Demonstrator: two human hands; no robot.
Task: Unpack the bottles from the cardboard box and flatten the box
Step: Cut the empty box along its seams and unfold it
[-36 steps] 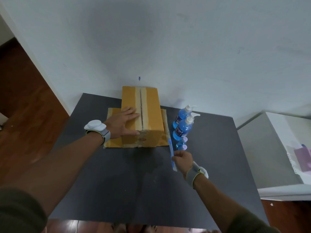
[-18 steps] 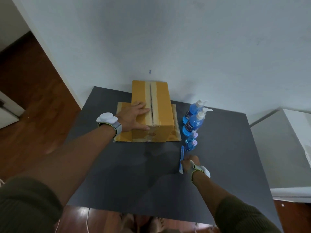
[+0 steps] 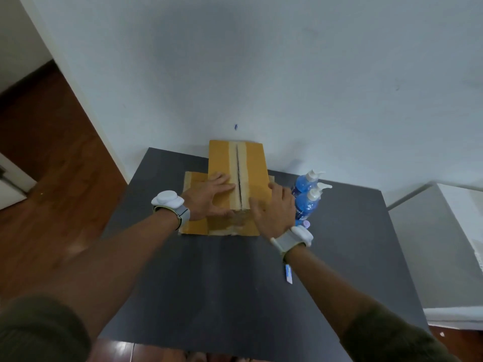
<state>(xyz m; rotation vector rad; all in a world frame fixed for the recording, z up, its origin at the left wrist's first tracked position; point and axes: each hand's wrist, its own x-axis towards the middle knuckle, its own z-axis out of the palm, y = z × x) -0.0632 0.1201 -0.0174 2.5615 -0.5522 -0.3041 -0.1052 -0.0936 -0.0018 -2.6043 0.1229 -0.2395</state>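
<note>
At the bottom corners of the frame two dark olive sleeves enter, soft and blurred, and bare forearms go up toward the centre. Under them is the table (image 3: 235, 296), a matte dark grey top with straight edges. In the lower right part of the frame, just beside the right forearm, a small blue and white utility knife (image 3: 288, 275) lies flat on the table; any writing on it is too small to read.

Each wrist wears a grey woven band with a white rounded plastic device. The right hand (image 3: 274, 207) lies open, fingers spread, with the palm down on the right half of the box top. The left hand (image 3: 209, 195) is also open and flat, pressing on the left half, the thumb over the near edge.

The cardboard box (image 3: 251, 173) stands at the centre of the frame, near the far edge of the table. It is yellow-brown, rectangular, with pale tape strips along a dark slit in the middle of its top. Its lower flaps lie spread flat on the table around it.

Right of the box, close to it, two blue pump bottles (image 3: 305, 202) of clear plastic with white pump heads stand upright; their labels are not readable. A small bottle with a lilac cap (image 3: 305, 224) is partly hidden behind the right wrist.

Behind everything a plain pale wall (image 3: 287, 74) fills the upper part of the frame, with one small blue mark.
</note>
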